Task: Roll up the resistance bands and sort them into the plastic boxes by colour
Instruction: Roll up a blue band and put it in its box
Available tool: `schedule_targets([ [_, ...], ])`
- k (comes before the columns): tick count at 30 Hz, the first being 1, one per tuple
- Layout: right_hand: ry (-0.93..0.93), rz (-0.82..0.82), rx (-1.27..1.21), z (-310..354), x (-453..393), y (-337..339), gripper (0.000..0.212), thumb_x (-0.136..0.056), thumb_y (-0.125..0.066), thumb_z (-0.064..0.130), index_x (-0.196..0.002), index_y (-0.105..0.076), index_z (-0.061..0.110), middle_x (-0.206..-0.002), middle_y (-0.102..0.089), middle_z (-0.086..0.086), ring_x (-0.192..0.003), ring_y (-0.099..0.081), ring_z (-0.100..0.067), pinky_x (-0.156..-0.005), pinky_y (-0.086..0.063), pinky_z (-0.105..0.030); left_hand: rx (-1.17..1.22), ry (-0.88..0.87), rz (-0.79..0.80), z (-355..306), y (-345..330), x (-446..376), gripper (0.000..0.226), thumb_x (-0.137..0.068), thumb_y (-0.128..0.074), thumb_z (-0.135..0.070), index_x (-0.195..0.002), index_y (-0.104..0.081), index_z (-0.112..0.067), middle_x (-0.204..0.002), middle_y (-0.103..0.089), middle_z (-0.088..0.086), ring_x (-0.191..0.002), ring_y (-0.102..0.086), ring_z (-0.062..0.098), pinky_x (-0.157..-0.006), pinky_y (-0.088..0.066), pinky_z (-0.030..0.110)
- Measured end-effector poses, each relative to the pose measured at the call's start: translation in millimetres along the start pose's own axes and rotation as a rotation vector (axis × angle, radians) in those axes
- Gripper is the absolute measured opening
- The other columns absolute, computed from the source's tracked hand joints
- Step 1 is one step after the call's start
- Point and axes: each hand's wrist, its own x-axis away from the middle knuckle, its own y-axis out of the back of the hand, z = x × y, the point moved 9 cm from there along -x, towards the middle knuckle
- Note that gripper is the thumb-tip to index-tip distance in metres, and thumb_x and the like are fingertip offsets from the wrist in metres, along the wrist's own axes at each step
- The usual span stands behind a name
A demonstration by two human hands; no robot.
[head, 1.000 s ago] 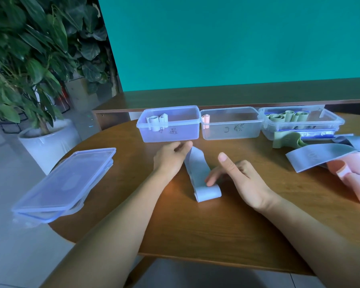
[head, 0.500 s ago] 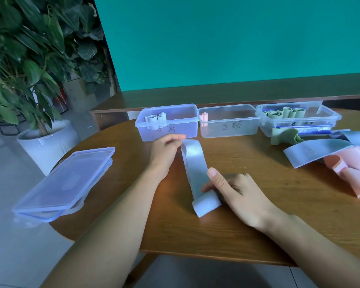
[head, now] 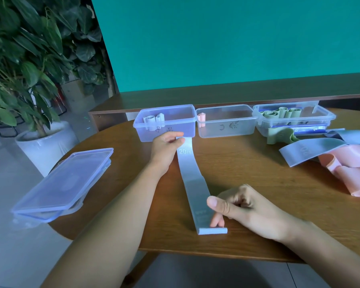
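A pale blue resistance band (head: 190, 179) marked "20 LB" lies stretched flat down the middle of the round wooden table (head: 247, 173). My left hand (head: 164, 150) pinches its far end just in front of the left box. My right hand (head: 243, 206) holds its near end, thumb on top and fingers curled at the edge. Three clear plastic boxes stand in a row at the back: the left box (head: 187, 129) has pale blue rolls, the middle box (head: 227, 127) one pink roll, the right box (head: 324, 119) green rolls.
Loose blue (head: 308, 148), pink (head: 349, 173) and green (head: 279, 136) bands lie piled at the right of the table. Stacked clear lids (head: 64, 181) overhang the left table edge. A potted plant (head: 29, 90) stands on the floor at left. A wooden ledge runs behind the boxes.
The band was folded short between my hands; now it is pulled out long and flat. My left hand moved toward the left box and my right hand drew back toward the near edge.
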Motion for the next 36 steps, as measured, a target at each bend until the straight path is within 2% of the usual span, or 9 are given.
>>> schedule_targets([
  [3,0.039,0.005,0.020,3.3,2.9,0.3,0.048,-0.098,-0.056,0.052,-0.074,-0.080,0.019,-0.072,-0.073,0.001,-0.074,-0.071,-0.014,-0.077,-0.048,-0.020,-0.028,0.021,0.003,2.1,-4.7,-5.9,0.018,-0.084,-0.079,-0.010,-0.100,-0.077,-0.017,-0.101,-0.075,-0.004,-0.100,-0.069,0.012,-0.091,-0.053,0.025],
  [10,0.123,0.055,0.091,9.6,12.4,-13.1,0.036,-0.095,-0.067,0.051,-0.075,-0.080,0.024,-0.065,-0.066,-0.004,-0.063,-0.063,-0.025,-0.064,-0.048,-0.045,-0.109,0.017,0.014,6.4,-9.4,-19.7,0.020,-0.083,-0.080,-0.010,-0.101,-0.075,-0.015,-0.102,-0.074,-0.005,-0.099,-0.067,0.008,-0.083,-0.051,0.019],
  [14,0.131,-0.120,0.011,4.4,9.6,4.7,0.044,-0.096,-0.062,0.051,-0.068,-0.078,0.022,-0.060,-0.066,0.003,-0.057,-0.063,-0.015,-0.062,-0.048,-0.027,-0.211,-0.014,0.023,8.9,-10.3,-22.9,0.020,-0.085,-0.077,-0.008,-0.104,-0.075,-0.017,-0.104,-0.074,-0.006,-0.102,-0.067,0.006,-0.086,-0.051,0.018],
  [17,0.112,-0.228,0.050,-3.0,5.4,19.0,0.044,-0.097,-0.060,0.053,-0.069,-0.076,0.022,-0.063,-0.063,0.001,-0.060,-0.060,-0.013,-0.061,-0.043,-0.025,-0.304,-0.023,-0.048,7.4,-3.7,-18.5,0.023,-0.088,-0.073,-0.009,-0.109,-0.074,-0.021,-0.110,-0.072,-0.004,-0.103,-0.066,0.010,-0.077,-0.046,0.010],
  [20,0.106,-0.281,0.118,-5.4,2.8,23.9,0.032,-0.096,-0.063,0.042,-0.076,-0.075,0.020,-0.071,-0.064,0.012,-0.067,-0.058,-0.008,-0.065,-0.040,-0.017,-0.372,-0.050,-0.124,-3.7,7.2,-4.3,0.024,-0.094,-0.066,-0.010,-0.112,-0.073,-0.024,-0.112,-0.068,-0.006,-0.099,-0.061,0.006,-0.066,-0.038,-0.003],
  [24,0.167,-0.216,0.239,-2.3,2.0,15.0,0.011,-0.094,-0.071,0.036,-0.097,-0.077,0.027,-0.094,-0.070,0.014,-0.090,-0.066,-0.012,-0.076,-0.046,-0.016,-0.515,-0.155,-0.046,-22.1,6.2,31.9,0.020,-0.097,-0.063,-0.018,-0.112,-0.074,-0.025,-0.113,-0.070,-0.011,-0.103,-0.061,0.004,-0.090,-0.042,0.012],
  [27,0.186,-0.152,0.254,-2.0,4.0,8.9,0.015,-0.091,-0.074,0.039,-0.100,-0.077,0.027,-0.098,-0.070,0.016,-0.098,-0.067,-0.010,-0.082,-0.048,-0.018,-0.611,-0.162,0.071,-26.6,0.4,66.2,0.020,-0.097,-0.062,-0.027,-0.116,-0.072,-0.027,-0.109,-0.069,-0.013,-0.099,-0.060,0.007,-0.089,-0.040,0.016],
  [31,0.194,-0.117,0.246,-0.5,13.8,7.2,0.020,-0.085,-0.079,0.045,-0.098,-0.078,0.030,-0.096,-0.070,0.016,-0.095,-0.068,-0.011,-0.082,-0.050,-0.023,-0.665,-0.219,0.114,-41.4,5.2,126.8,0.023,-0.097,-0.062,-0.031,-0.118,-0.070,-0.028,-0.118,-0.068,-0.015,-0.110,-0.060,0.004,-0.098,-0.045,0.023],
  [36,0.196,-0.104,0.254,-1.2,25.3,6.2,0.019,-0.083,-0.082,0.040,-0.100,-0.076,0.035,-0.099,-0.070,0.017,-0.097,-0.068,-0.011,-0.083,-0.051,-0.023,-0.579,-0.351,0.239,-69.1,1.6,205.9,0.019,-0.095,-0.066,-0.034,-0.108,-0.076,-0.024,-0.106,-0.071,-0.019,-0.104,-0.063,-0.001,-0.088,-0.051,0.017],
])
